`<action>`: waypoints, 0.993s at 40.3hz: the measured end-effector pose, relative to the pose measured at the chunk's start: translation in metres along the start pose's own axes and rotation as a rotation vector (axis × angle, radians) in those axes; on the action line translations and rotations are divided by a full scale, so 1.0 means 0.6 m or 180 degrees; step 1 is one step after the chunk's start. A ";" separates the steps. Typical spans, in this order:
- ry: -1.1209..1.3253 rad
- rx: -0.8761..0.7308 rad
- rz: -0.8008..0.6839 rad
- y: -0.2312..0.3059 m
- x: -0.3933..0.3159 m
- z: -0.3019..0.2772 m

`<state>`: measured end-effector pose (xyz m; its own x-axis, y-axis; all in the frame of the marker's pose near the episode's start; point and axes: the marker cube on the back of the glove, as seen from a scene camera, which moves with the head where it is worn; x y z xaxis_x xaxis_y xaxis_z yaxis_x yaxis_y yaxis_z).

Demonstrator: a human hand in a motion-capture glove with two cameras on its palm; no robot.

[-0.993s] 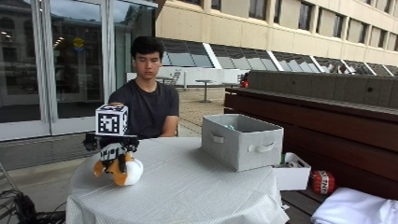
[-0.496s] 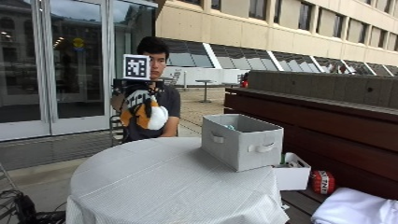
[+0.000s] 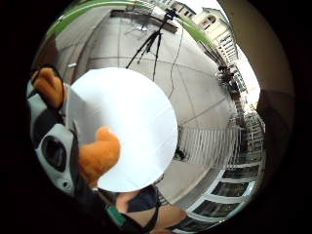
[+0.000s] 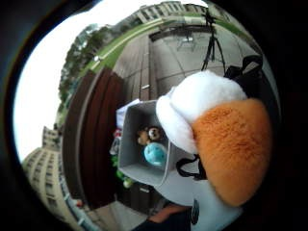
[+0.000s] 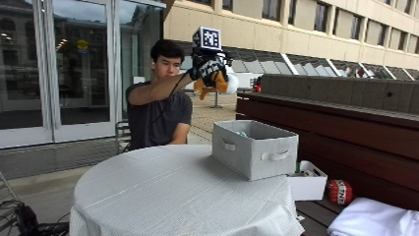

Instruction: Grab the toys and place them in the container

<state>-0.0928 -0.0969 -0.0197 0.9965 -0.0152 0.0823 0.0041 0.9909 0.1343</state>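
Orange-white plush penguin (image 5: 219, 81) gripped in gloved right hand (image 5: 208, 69), high at 12 o'clock above grey bin (image 5: 255, 147) | two toys already inside | drop still left

From outside we can't really see into the container (image 5: 255, 150), and the hand (image 5: 208, 70) covers most of the plush toy (image 5: 223, 82), so its shape's unclear.

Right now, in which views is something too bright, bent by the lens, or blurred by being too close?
Little finger side palm view: the round table is washed out to plain white, and the railings curve. Thumb side palm view: the sky is blown out, the buildings bend, and the plush toy is soft, being close; the container reads clearly. Outside view: even daylight, with reflections on the glass doors.
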 end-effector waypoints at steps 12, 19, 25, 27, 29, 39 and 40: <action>-0.0163 -0.0061 -0.0490 0.068 -0.223 -0.019; -0.0174 -0.0071 -0.0631 0.091 -0.292 0.016; -0.0179 -0.0081 -0.0686 0.097 -0.320 0.047; -0.0200 -0.0108 -0.0700 0.095 -0.322 0.057; -0.0227 -0.0177 -0.0715 0.095 -0.323 0.065; -0.0623 -0.0751 -0.0847 0.096 -0.310 0.100; -0.0629 -0.0727 -0.0842 0.093 -0.303 0.099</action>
<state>-0.2786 -0.0469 0.0316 0.9234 -0.2770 0.2656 0.2989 0.9532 -0.0448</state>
